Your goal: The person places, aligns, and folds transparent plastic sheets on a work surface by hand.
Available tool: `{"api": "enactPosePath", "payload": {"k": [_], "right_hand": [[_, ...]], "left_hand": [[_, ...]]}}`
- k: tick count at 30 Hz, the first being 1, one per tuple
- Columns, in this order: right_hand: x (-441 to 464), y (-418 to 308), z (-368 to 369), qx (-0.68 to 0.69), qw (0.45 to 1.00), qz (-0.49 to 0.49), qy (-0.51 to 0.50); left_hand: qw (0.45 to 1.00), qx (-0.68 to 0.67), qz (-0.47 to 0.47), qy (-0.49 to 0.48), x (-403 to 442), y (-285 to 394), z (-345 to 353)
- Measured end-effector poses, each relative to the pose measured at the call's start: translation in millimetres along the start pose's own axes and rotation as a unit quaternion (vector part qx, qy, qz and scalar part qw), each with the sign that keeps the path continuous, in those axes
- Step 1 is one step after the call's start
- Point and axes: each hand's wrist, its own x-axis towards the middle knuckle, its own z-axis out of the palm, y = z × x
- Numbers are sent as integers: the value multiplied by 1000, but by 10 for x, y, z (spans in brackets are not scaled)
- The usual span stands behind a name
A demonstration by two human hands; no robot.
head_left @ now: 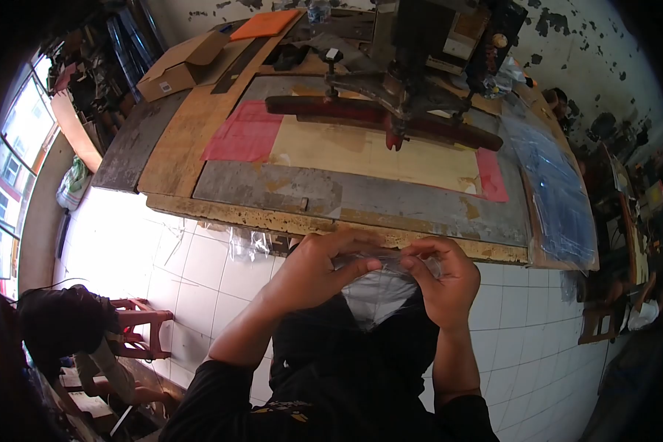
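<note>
Close to my body, in front of the table edge, I hold a piece of clear, thin plastic (381,296) that hangs down over my dark clothing. My left hand (315,269) is closed on its upper left part, thumb stretched toward the middle. On the other side my right hand (446,280) pinches the upper right part between thumb and fingers. Whether the plastic is a bag or a single sheet I cannot tell. Just beyond my hands stands a press with a dark red bar (324,107) above a cream-coloured sheet (328,151) on a grey plate (272,188).
A stack of clear plastic pieces (556,195) lies at the table's right side. An open cardboard box (177,70) and an orange slab (265,24) sit at the back left. A person (66,324) is at lower left beside a red stool (147,324).
</note>
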Motion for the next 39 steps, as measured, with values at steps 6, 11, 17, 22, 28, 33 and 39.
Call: {"api": "enactPosePath", "payload": {"k": [6,11,17,22,28,33,39], "right_hand": [[39,40,15,60,998,9,-7],[116,44,-107,26,995,11,-99],[138,80,-463,-202,946,-63,-247],[95,117,-594,-175,946,-9,-272],[144,10,-547,-122,961,-1,-248],[188,-153,-610,-119,954,27,-273],[267,-261,-965,-257,919,-59,-293]], "left_hand": [[997,8,-80,-4,79,149,-47],[998,-2,-57,27,91,31,-53],[994,-46,-8,101,-60,-68,-411],[990,-62,46,119,-197,-257,-576],[990,104,92,15,-118,63,-575],[984,169,55,-28,-119,-49,-596],[973,167,25,160,-235,-91,-751]]}}
